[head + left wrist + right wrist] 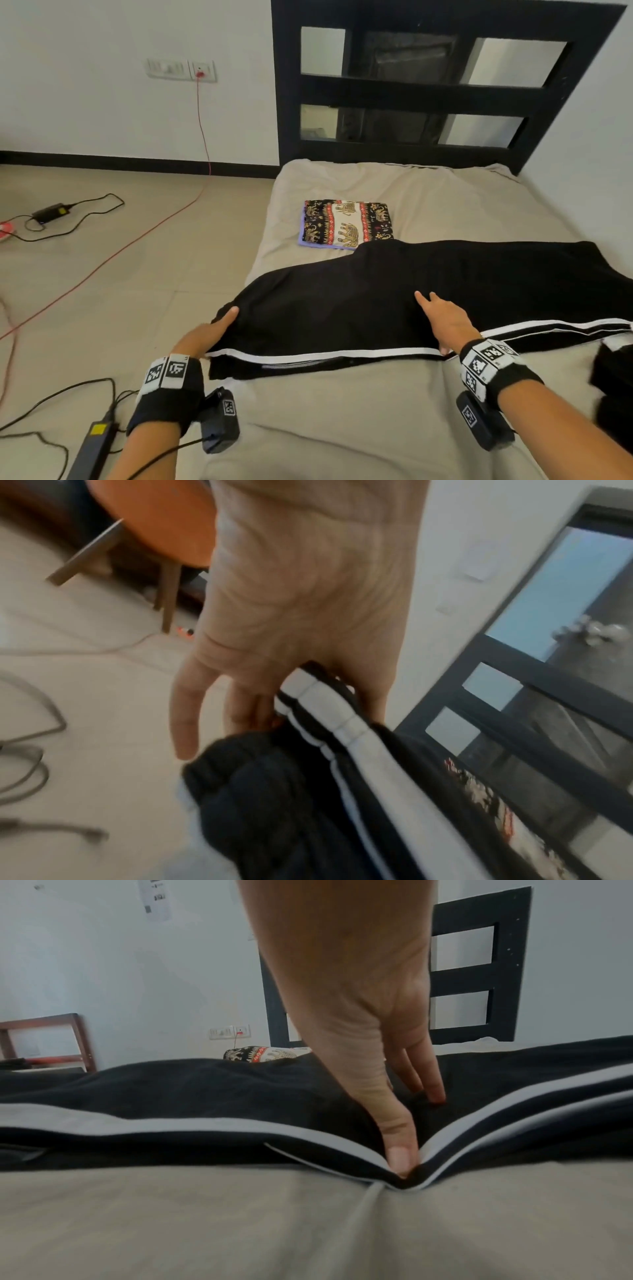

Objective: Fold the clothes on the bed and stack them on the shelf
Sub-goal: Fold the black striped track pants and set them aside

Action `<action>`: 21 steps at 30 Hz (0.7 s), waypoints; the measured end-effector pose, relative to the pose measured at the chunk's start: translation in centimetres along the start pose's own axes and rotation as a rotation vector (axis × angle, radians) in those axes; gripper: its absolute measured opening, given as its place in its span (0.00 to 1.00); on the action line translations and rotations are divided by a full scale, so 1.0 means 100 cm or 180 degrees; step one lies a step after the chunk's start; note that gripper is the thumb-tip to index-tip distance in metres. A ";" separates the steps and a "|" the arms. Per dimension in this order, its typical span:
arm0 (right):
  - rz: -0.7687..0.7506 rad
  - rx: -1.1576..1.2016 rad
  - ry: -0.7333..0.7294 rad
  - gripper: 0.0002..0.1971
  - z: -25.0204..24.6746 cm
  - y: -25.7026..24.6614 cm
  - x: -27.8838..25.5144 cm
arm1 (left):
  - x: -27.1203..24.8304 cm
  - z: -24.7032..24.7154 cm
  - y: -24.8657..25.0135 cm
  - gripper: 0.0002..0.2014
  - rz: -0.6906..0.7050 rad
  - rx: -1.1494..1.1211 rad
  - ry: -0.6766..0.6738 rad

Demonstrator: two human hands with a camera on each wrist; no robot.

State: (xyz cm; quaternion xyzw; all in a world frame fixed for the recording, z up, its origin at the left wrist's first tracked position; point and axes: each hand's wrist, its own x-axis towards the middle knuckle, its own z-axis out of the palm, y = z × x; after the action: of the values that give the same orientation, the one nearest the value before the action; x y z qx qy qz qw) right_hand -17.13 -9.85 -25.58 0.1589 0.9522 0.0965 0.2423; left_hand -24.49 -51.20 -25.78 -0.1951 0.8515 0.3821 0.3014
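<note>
- i am pinching the waistband end of the black pants (394, 301) with my left hand (209, 334), thumb on top and fingers (246, 710) tucked under the ribbed edge.
- i am pressing my right hand (445, 320) flat on the pants near their middle, fingers straight and holding nothing; my thumb (399, 1153) is digging the striped edge down into the sheet (342, 411).
- the pants are lying across the bed from left to right, white stripe (308, 354) along the side nearest me, one end hanging at the bed's left edge.
- i am judging the fabric to be soft, limp and light, a thick knit that will sag between grips and drag on the sheet rather than slide.
- i am judging the best holds to be the waistband and the striped seam, where the cloth is thickest; the right hand is marking a likely fold line.
- a folded elephant-print cloth (347, 222) is lying beyond the pants, its near corner just under their far edge.
- the black shelf (445, 85) is standing past the bed's far end.
- i am seeing no readable brand or writing; only square black-and-white markers on my wristbands (486, 363).
</note>
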 end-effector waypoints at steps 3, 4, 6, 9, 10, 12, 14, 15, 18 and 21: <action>-0.0068 0.0160 0.0073 0.41 -0.006 -0.007 -0.013 | -0.005 -0.005 -0.004 0.34 0.0007 -0.1022 -0.0162; -0.0107 0.0207 0.0082 0.36 -0.010 -0.011 -0.017 | -0.007 -0.009 -0.005 0.34 0.0006 -0.1271 -0.0258; -0.0248 0.0319 0.0198 0.25 -0.020 -0.022 -0.024 | -0.006 -0.014 -0.008 0.35 0.0064 -0.1750 -0.0571; -0.0708 0.0907 0.0530 0.23 -0.031 -0.057 -0.033 | -0.012 -0.017 -0.004 0.22 0.0234 -0.2349 -0.0891; -0.0959 0.1202 0.0707 0.23 -0.033 -0.073 -0.036 | -0.014 -0.018 -0.002 0.20 0.0297 -0.2422 -0.0902; -0.1461 0.1625 0.0937 0.28 -0.031 -0.107 -0.044 | -0.012 -0.017 0.001 0.20 0.0467 -0.2409 -0.0804; -0.1750 0.1603 0.0820 0.40 -0.024 -0.136 -0.051 | -0.013 -0.014 0.004 0.21 0.0663 -0.2135 -0.0657; -0.1786 0.1436 0.0735 0.45 -0.019 -0.147 -0.052 | -0.014 -0.012 0.006 0.20 0.0738 -0.1952 -0.0550; -0.1786 0.1038 0.0714 0.51 -0.004 -0.163 -0.052 | -0.011 -0.011 0.008 0.20 0.0941 -0.1607 -0.0135; -0.1786 0.0956 0.0750 0.48 0.012 -0.161 -0.049 | -0.006 -0.014 0.009 0.20 0.1088 -0.1482 0.0143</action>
State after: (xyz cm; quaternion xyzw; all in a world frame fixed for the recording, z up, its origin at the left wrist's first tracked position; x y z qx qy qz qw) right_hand -16.61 -26.41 -28.72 -0.0876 0.9839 -0.0976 0.1216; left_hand -25.03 -51.68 -24.17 -0.1212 0.7679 0.6081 0.1608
